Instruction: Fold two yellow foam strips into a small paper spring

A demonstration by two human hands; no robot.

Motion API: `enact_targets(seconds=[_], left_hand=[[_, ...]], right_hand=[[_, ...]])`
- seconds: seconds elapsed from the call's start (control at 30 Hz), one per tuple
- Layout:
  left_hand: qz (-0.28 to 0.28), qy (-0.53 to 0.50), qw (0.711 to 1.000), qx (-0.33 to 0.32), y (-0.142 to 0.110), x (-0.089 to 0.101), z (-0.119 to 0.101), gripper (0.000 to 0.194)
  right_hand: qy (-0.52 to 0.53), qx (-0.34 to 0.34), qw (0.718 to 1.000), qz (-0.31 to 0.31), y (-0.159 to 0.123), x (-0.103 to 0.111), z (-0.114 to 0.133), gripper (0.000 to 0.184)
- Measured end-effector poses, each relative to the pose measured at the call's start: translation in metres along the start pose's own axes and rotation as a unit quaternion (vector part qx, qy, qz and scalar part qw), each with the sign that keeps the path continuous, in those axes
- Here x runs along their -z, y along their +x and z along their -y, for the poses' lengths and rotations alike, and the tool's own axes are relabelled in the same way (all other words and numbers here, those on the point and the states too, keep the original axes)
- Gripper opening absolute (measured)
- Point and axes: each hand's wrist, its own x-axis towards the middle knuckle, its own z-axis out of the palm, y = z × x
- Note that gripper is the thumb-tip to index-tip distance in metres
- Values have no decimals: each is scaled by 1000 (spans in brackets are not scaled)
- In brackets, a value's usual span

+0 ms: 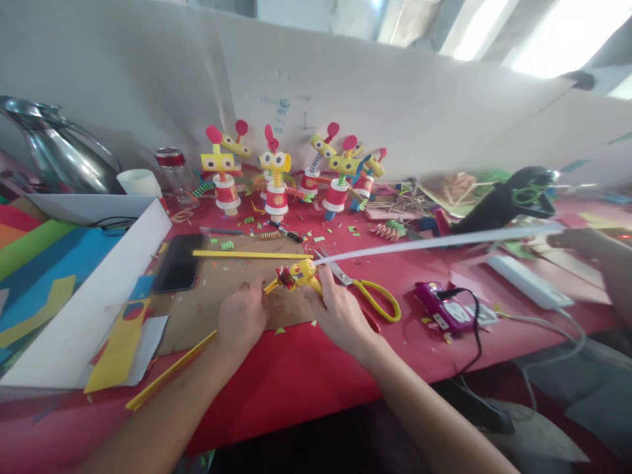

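My right hand [343,316] is closed around a small yellow glue gun [307,268] whose nozzle points left. A long white glue stick [424,245] runs out of its back far to the right. My left hand [243,313] is closed, with its fingertips on a small yellow paper strip [270,287] close to the nozzle. Both hands are over a brown cardboard sheet [197,322]. Beside the right hand lie yellow-handled scissors [378,299], partly behind the glue gun and hand. A flat yellow strip [247,254] lies beyond the hands.
Several paper-cup figures [276,197] stand along the wall. At left are a phone [176,263] and a white box [99,289] of coloured paper. A purple power adapter [444,309] with cables sits at right. Another person's hand [587,243] shows at the right edge.
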Motion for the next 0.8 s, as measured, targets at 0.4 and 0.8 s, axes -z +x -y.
enact_targets(seconds=[0.4,0.8], left_hand=[[16,2,1000,3,-1,3,-1,29],[-3,37,998,-48,-2,4,2,24]], right_hand=[[14,-29,999,-31,5,-1,-8,31],[111,-212,965,-104,43,29,-91,35]])
